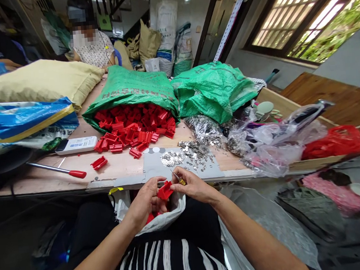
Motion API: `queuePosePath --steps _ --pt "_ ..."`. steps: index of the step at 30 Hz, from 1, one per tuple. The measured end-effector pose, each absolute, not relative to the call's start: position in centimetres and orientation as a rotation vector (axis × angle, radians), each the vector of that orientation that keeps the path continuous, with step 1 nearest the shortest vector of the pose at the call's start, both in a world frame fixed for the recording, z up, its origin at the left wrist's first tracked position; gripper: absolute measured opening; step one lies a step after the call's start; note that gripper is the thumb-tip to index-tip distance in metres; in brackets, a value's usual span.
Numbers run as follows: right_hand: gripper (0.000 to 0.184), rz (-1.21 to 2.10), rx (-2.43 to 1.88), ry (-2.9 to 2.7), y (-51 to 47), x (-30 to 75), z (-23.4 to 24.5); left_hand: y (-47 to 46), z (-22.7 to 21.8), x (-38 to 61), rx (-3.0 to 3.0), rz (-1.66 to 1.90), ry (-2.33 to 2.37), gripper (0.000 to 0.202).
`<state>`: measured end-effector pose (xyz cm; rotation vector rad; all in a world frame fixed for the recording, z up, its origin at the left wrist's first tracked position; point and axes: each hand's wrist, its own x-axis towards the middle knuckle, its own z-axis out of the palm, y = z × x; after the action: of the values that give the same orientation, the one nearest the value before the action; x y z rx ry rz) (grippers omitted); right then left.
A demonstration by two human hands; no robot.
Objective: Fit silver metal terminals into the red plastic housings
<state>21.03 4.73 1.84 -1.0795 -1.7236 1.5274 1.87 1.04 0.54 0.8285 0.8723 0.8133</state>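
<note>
Between my hands is a small red plastic part, held above the mouth of a white woven sack in my lap. My left hand grips the part from its left side. In my right hand is a thin pointed tool with a yellowish handle, its tip pointing up and left; the thumb lies against the red part's right edge. More red pieces show inside the sack below. Just beyond my hands, small silver metal pieces are spread on a grey mat.
A green woven sack spills red parts across the table, beside another green sack. Plastic bags crowd the right. A red-tipped metal handle, a loose red part and a white device lie left. A person sits opposite.
</note>
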Motion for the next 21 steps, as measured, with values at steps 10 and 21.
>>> queuePosePath --steps 10,21 --pt "0.03 1.512 -1.115 -1.608 4.0 19.9 -0.6 0.7 -1.8 1.8 1.945 1.272 1.17 0.033" --pt "0.038 1.816 -1.065 -1.385 2.9 20.0 -0.9 -0.1 -0.5 1.7 1.551 1.195 1.114 0.025"
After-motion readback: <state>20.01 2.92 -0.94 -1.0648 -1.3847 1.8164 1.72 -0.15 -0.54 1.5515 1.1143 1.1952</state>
